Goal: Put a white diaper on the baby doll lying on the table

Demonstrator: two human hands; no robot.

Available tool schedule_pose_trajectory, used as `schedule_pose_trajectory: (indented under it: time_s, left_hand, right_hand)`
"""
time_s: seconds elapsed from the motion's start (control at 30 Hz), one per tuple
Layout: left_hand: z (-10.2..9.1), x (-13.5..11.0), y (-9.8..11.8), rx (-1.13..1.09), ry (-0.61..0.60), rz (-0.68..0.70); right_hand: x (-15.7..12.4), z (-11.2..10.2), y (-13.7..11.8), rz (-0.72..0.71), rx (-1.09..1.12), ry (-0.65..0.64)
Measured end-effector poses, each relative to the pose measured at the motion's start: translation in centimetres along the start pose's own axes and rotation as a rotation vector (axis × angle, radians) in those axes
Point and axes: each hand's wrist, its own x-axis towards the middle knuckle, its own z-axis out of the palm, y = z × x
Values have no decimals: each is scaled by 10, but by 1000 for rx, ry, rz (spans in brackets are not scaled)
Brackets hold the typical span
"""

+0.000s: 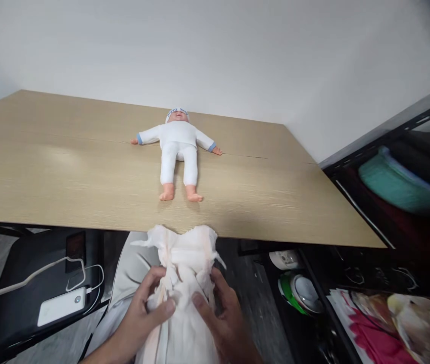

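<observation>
A baby doll (178, 151) in a white suit and a blue-trimmed cap lies on its back on the wooden table (66, 172), arms spread, feet toward me. Below the table's near edge, both my hands grip a bunched white diaper (182, 253). My left hand (144, 313) pinches its left side with thumb and fingers closed on the cloth. My right hand (224, 318) clasps its right side, thumb pressed on the front. The lower part of the diaper runs down between my wrists and out of view.
A white power bank (61, 306) with a white cable (29, 277) rests on a black seat at lower left. A black shelf unit (389, 202) at right holds teal and red fabric. A green-and-white container (300, 293) and printed packaging (396, 323) sit at lower right.
</observation>
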Motion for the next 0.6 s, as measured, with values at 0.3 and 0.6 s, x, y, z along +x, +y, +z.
schedule_pose_trajectory:
  time_s: [0.3, 0.6]
  left_hand:
    - [-1, 16, 6, 7, 115, 242]
    - [-1, 41, -5, -49, 198, 20]
  right_hand:
    - [22, 9, -13, -295, -90, 58]
    - [55, 30, -19, -112, 117, -196]
